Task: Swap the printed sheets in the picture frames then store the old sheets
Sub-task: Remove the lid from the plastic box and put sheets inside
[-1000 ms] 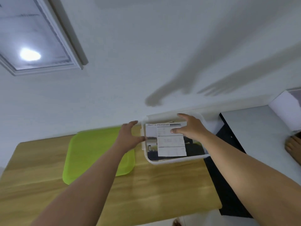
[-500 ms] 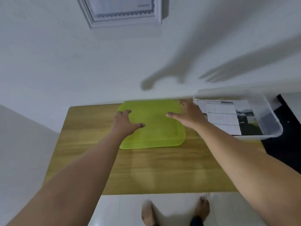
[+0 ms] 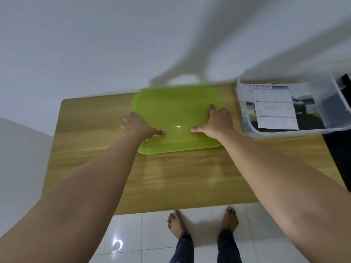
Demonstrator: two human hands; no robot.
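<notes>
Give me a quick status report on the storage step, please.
Left grip and right grip hold green lid by its sides, flat on table. Printed sheets in open clear box. Nothing in the way.

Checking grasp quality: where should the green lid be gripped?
Probably its left and right rims, one hand from each side: the green lid lies flat and wide on the table. The left hand and right hand hold it there.
</notes>
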